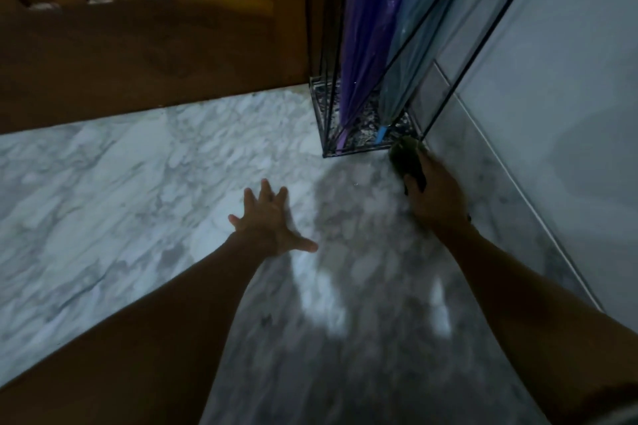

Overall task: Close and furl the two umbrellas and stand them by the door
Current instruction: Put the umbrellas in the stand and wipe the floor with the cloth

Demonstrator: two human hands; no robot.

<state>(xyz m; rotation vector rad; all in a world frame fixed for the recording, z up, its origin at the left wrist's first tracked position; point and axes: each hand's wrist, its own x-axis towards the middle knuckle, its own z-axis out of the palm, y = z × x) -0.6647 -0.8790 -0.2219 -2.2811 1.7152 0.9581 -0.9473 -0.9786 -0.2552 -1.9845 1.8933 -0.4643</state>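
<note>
Umbrellas, both of them, stand furled inside a thin black wire-frame stand [371, 134] in the corner where the brown wooden door [145, 55] meets the pale wall [559, 86]. From my feed the purple umbrella [371, 28] is on the door side, its fabric smooth and slightly glossy, gathered into long folds that narrow to a small purple tip at the stand's base. Just beside it, on the wall side, the blue umbrella [411, 55] looks thinner and half translucent, tapering to a short bright blue tip. Both tips rest on the speckled dark floor of the stand. The stand's rods are straight and slender, forming a tall square cage.

I see the left hand [267, 221] out over the marble floor [114, 183], palm down, fingers and thumb spread wide apart and gripping nothing. Whether it touches the floor, I cannot tell. The floor is polished white stone with grey veining, and soft shadows fall across it.

The right hand [435, 193] is low by the near corner of the stand, close to the wall's grey skirting. Its fingers are curled around a dark greenish object [407, 159], rounded and blurred; I cannot make out what it is. One end of it lies right at the stand's bottom rim.

The door has raised slats along its upper part and a plain flat panel below.
</note>
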